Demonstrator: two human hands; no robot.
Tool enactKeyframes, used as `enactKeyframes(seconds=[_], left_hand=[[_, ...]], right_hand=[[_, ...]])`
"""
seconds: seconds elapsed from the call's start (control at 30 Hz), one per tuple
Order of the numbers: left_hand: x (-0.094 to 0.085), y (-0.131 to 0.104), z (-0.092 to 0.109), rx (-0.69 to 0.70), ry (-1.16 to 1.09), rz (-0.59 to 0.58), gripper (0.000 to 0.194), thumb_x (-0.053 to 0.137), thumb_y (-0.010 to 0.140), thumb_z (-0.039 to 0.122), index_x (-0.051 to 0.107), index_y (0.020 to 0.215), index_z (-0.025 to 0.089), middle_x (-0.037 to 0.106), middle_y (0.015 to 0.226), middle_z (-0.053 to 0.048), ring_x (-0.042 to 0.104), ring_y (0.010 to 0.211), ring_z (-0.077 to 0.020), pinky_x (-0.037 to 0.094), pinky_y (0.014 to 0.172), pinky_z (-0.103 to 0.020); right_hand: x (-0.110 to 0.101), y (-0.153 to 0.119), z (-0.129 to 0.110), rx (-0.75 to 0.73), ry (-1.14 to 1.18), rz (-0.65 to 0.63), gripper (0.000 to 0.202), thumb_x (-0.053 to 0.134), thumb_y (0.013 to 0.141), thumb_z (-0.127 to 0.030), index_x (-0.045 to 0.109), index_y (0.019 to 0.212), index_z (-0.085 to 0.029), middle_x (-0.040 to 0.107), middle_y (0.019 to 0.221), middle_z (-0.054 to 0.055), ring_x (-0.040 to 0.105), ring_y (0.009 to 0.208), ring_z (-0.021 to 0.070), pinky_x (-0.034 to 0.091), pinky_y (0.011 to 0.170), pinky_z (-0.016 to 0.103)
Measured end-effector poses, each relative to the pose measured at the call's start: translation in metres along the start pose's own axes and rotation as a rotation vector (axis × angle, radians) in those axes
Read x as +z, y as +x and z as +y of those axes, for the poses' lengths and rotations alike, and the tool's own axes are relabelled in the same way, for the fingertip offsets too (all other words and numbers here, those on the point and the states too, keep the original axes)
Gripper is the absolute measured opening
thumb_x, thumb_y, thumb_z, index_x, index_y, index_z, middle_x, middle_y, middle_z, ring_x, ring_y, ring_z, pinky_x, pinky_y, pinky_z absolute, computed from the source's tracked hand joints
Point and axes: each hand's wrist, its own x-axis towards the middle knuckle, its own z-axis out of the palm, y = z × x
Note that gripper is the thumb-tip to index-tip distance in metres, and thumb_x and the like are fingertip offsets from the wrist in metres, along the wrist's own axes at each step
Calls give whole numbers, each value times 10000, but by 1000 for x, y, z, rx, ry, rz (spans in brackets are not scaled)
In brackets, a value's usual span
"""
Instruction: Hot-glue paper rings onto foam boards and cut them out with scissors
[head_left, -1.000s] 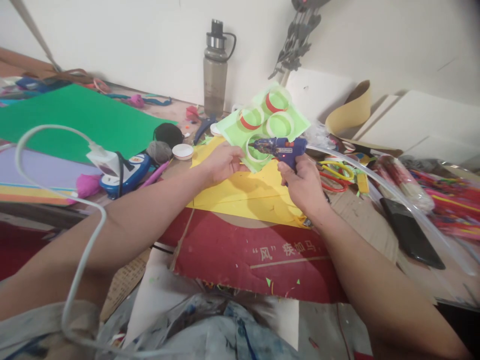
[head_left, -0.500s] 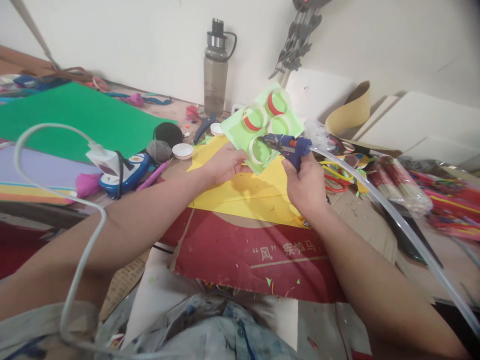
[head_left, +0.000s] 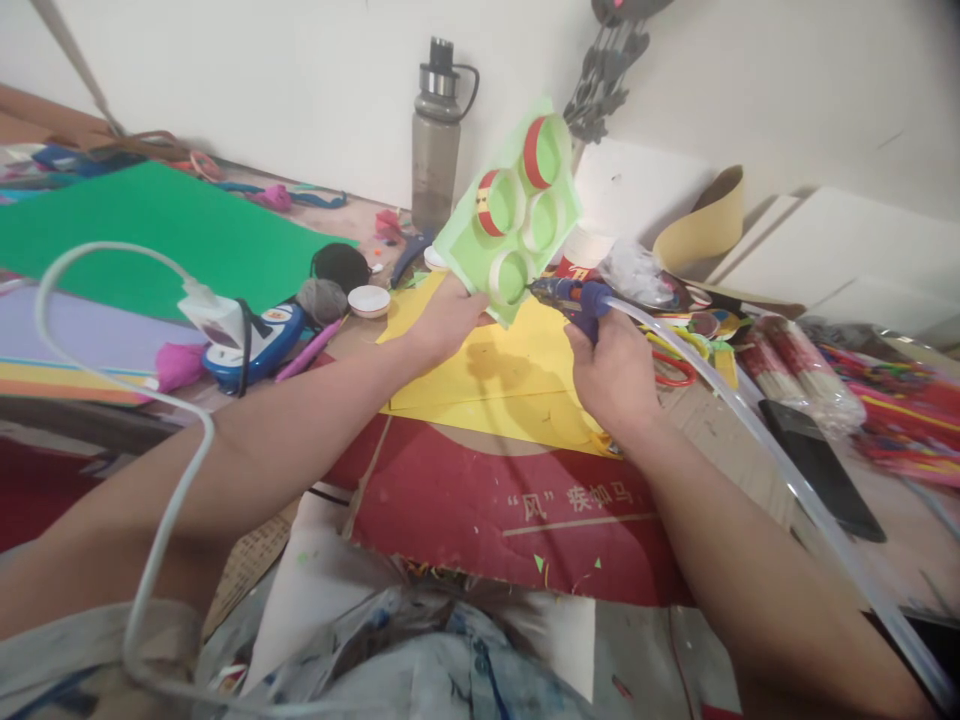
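Observation:
My left hand (head_left: 452,318) grips the lower left corner of a light green sheet (head_left: 471,233), which is held tilted above the yellow paper (head_left: 480,385). Several cup rings, white and red, stand on the sheet. In my right hand (head_left: 616,375) is a blue glue gun (head_left: 574,300), fingers wrapped round its handle. The gun's nozzle is beside the lowest ring (head_left: 509,277), near the sheet's lower right edge; whether it touches cannot be made out. A long clear glue stick (head_left: 720,385) runs from the back of the gun to the lower right.
Behind stands a grey bottle (head_left: 435,150). At left are a green sheet (head_left: 150,240), a blue power strip (head_left: 259,350) and a white cable (head_left: 169,520). A black phone (head_left: 821,470), red scissors (head_left: 673,370) and wrapped bundles (head_left: 802,375) lie right. Red cardboard (head_left: 450,510) is in front.
The green sheet has tipped up more steeply and turned, with its top moving up and left. The glue gun has shifted slightly down, its nozzle now beside the lowest ring. A red-and-white cup behind shows now.

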Motion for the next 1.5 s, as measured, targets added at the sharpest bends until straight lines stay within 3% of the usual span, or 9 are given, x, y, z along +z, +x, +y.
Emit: enactKeyframes(seconds=[0.33,0.57,0.8,1.07,1.17,1.3,1.5], left_hand=[[-3,-5,7,41,190,25,419,628,833,107,736,1224,211,795,1297,-69,717,1241,-256,613,979,-330],[-9,5,-4,49,116,26,462,640,816,80,724,1251,211,798,1270,-74,722,1268,-275,592,1096,-435],[-4,1,-1,-12,-62,-90,514,690,812,57,717,1305,201,807,1288,-101,685,1376,-320,461,1246,-607],[-2,0,0,-72,-157,-112,571,650,771,-14,725,1292,206,833,1221,-86,720,1337,-304,505,1222,-586],[-1,0,0,-89,-159,-107,546,637,760,-21,738,1254,189,838,1197,-86,730,1317,-299,508,1223,-586],[-1,0,3,-91,-142,-107,486,629,758,-14,748,1193,168,843,1150,-91,741,1290,-300,515,1214,-588],[-1,0,7,-79,-113,-102,454,648,766,-1,743,1174,172,846,1117,-75,748,1268,-288,520,1209,-582]], right_hand=[[-6,0,-12,36,96,-62,375,565,980,-343,677,1287,-160,767,1152,212,721,1134,412,556,1017,593],[-7,-1,-19,73,153,-106,405,571,964,-357,678,1298,-156,780,1134,205,733,1093,413,564,964,579],[-11,-3,-25,114,317,-140,378,565,984,-414,672,1269,-190,782,1082,143,734,976,342,579,912,528],[-5,-4,-20,131,421,-68,335,591,1004,-562,671,1110,-254,718,875,65,704,878,298,578,842,471],[-6,-4,-22,180,471,-100,289,598,994,-539,649,1024,-256,670,791,26,631,713,232,559,736,419],[-10,-2,-26,215,493,-99,188,618,947,-430,620,900,-249,680,828,44,597,682,202,551,681,396],[-11,2,-26,282,531,-118,162,628,889,-398,638,944,-246,665,775,25,565,616,183,534,579,361]])
